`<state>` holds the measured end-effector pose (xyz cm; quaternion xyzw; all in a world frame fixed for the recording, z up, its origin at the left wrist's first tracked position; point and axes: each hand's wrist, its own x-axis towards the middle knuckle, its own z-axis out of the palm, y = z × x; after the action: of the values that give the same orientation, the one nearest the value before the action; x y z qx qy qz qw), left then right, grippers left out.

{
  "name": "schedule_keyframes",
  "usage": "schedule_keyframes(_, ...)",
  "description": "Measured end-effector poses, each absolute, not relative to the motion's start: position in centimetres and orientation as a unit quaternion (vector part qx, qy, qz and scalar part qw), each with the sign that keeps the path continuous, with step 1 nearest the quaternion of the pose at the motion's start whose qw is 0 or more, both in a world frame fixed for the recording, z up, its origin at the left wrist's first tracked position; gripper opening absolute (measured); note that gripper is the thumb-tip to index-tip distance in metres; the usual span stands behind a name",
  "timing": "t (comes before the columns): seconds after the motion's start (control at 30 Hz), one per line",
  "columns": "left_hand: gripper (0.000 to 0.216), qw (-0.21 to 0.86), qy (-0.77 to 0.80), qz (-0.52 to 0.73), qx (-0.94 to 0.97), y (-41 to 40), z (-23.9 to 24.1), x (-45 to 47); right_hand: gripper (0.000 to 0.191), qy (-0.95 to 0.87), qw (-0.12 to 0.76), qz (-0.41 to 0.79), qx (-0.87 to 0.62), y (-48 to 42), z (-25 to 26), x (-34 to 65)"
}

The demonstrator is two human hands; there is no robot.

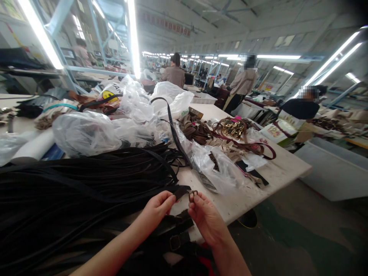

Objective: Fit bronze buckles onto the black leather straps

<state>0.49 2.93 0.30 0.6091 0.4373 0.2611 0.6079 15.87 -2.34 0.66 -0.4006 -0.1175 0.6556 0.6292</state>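
My left hand (156, 210) pinches the end of a black strap (181, 190) near the front edge of the white table (276, 172). My right hand (205, 216) pinches a small metal buckle (192, 194) right beside that strap end. A big pile of black straps (71, 191) covers the table to the left of my hands. More black straps with buckles (175, 241) lie under my wrists.
Clear plastic bags (86, 132) fill the middle of the table, with brown and beige strap pieces (218, 145) and gold hardware (234, 128) at the right. Three other people stand or sit at tables farther back. A grey bin (333, 172) stands right of the table.
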Motion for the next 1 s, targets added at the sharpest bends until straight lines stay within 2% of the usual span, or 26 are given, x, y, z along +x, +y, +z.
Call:
schedule_keyframes(0.13, 0.032, 0.594, 0.431, 0.259, 0.628, 2.7, 0.3, 0.7, 0.019, -0.09, 0.635, 0.672, -0.37, -2.4, 1.1, 15.8)
schedule_keyframes(0.33, 0.029, 0.605, 0.397, 0.197, 0.662, 2.8, 0.9, 0.1, 0.018, -0.032, 0.608, 0.704, -0.365, -2.6, 0.0, 15.9)
schedule_keyframes(0.63, 0.029, 0.538, 0.354, 0.072, 0.761, 3.3, 2.0, -1.4, 0.021, 0.085, 0.492, 0.818, -0.286, -4.0, -2.0, 16.0)
schedule_keyframes(0.77, 0.024, 0.492, 0.371, 0.146, 0.774, 1.8, 2.0, -0.8, 0.024, 0.029, 0.521, 0.781, -0.343, -4.5, -1.8, 14.9)
schedule_keyframes(0.87, 0.029, 0.471, 0.383, 0.189, 0.772, 0.8, 1.4, -0.2, 0.026, -0.06, 0.565, 0.723, -0.392, -4.7, -1.8, 14.1)
schedule_keyframes(1.0, 0.028, 0.416, 0.331, 0.221, 0.818, 0.7, 0.4, 0.0, 0.024, -0.137, 0.579, 0.684, -0.421, -4.8, -2.2, 13.8)
